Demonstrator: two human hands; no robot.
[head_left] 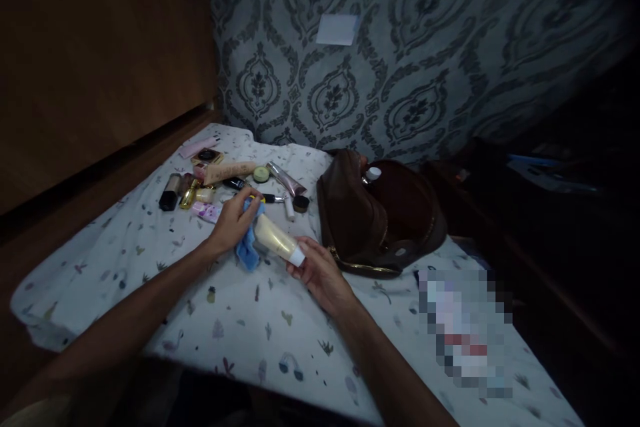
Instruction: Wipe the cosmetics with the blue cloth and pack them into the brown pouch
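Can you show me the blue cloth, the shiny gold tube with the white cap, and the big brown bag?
Blue cloth [247,255]: head view, on its lower part.
Gold tube with the white cap [275,239]: head view, mid-body.
Brown bag [346,210]: head view, on its outer side.

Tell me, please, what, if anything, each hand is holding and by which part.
The right hand holds the pale gold tube at its white cap end; the left hand holds the blue cloth by its upper part.
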